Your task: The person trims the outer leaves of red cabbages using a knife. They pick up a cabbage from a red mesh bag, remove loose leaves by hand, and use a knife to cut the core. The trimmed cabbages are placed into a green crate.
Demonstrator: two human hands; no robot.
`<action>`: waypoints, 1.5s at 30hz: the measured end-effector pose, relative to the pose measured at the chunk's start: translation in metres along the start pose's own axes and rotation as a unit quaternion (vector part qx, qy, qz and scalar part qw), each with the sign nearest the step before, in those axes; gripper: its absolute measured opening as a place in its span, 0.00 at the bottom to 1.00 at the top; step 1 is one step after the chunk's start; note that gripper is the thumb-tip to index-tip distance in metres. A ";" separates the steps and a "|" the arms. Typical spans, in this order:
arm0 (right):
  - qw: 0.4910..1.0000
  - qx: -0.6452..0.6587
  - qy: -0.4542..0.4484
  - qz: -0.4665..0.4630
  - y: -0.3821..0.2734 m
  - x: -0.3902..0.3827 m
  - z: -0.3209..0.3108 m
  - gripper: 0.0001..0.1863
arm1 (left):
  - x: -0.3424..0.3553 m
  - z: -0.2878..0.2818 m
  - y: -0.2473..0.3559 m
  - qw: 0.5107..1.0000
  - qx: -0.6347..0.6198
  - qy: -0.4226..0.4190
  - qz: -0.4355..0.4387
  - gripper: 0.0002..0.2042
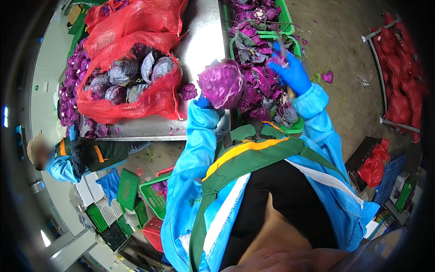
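My left hand (205,102), in a blue glove, grips a trimmed red cabbage (222,84) from below and behind, at the steel table's right edge. Most of its fingers are hidden by the head. My right hand (292,72), also gloved in blue, is raised over a green crate (297,46) heaped with loose purple leaves (260,81). Motion smears its fingertips, and a blurred purple-grey piece shows by them. A short brownish thing (290,92) sticks out below that palm; its kind is unclear. A small purple cabbage piece (188,91) lies on the table beside my left hand.
An opened red mesh sack (131,102) of untrimmed cabbages lies on the steel table (201,38), before another red sack (136,20). Trimmed cabbages (72,97) are piled at the far left, near a co-worker (86,154). Full red sacks (398,72) stand on a rack at right.
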State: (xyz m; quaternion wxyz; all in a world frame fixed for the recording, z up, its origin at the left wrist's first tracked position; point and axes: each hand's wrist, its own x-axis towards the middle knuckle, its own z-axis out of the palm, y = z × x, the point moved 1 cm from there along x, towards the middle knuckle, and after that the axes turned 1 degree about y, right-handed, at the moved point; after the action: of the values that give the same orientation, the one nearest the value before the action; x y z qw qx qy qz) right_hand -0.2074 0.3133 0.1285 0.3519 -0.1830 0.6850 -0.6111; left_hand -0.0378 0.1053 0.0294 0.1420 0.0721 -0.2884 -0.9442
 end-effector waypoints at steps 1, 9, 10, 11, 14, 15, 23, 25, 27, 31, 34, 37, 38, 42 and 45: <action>0.998 -0.012 -0.029 0.059 -0.001 -0.011 0.008 0.27 | -0.001 0.019 0.007 1.000 -0.011 -0.001 0.017 0.23; 0.989 0.040 -0.074 -0.119 0.037 -0.015 0.048 0.39 | -0.006 0.043 0.026 0.952 0.295 -0.026 0.071 0.64; 0.975 0.021 -0.067 -0.209 0.040 -0.008 0.053 0.40 | -0.002 0.031 0.019 0.952 0.290 0.018 0.093 0.62; 0.972 0.022 -0.066 -0.225 0.045 -0.008 0.054 0.39 | 0.000 0.021 0.012 0.951 0.280 0.036 0.127 0.60; 0.973 -0.059 -0.029 -0.220 0.034 -0.006 0.052 0.38 | -0.009 0.046 0.004 0.938 0.294 0.079 0.165 0.59; 0.972 -0.100 -0.014 -0.211 0.030 -0.005 0.051 0.38 | -0.012 0.054 0.002 0.931 0.312 0.078 0.173 0.60; 0.955 -0.200 -0.044 -0.214 0.016 -0.013 0.038 0.35 | -0.023 0.070 0.003 0.892 0.391 0.040 0.226 0.63; 0.951 -0.195 -0.033 -0.236 0.015 -0.015 0.038 0.33 | -0.025 0.074 0.003 0.879 0.417 0.042 0.228 0.64; 0.913 -0.238 0.034 -0.328 0.002 -0.017 0.044 0.29 | -0.027 0.081 0.002 0.864 0.443 0.032 0.235 0.64; 0.928 -0.133 0.030 -0.347 0.006 -0.005 0.048 0.21 | -0.028 0.098 0.003 0.889 0.427 0.037 0.161 0.65; 0.965 -0.051 0.095 -0.239 0.017 0.012 0.036 0.12 | -0.023 0.075 -0.003 0.839 0.495 0.011 0.226 0.65; 0.983 0.042 0.138 -0.117 0.025 0.020 0.022 0.09 | -0.023 0.069 -0.006 0.829 0.508 0.008 0.233 0.66; 0.984 0.062 0.138 -0.093 0.028 0.023 0.014 0.10 | -0.022 0.067 -0.004 0.828 0.512 0.003 0.230 0.67; 0.987 0.019 0.069 -0.147 0.023 0.015 0.011 0.17 | -0.021 0.073 0.000 0.857 0.462 0.003 0.229 0.66; 0.959 -0.135 -0.023 -0.248 0.000 -0.006 0.024 0.25 | -0.024 0.075 0.001 0.862 0.460 0.013 0.212 0.65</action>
State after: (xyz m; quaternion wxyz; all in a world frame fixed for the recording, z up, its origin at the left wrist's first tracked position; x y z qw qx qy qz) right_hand -0.1859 0.3006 0.1296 0.1768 -0.4071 0.6861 -0.5764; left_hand -0.0315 0.1510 0.0930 0.2934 0.0785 -0.6966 -0.6500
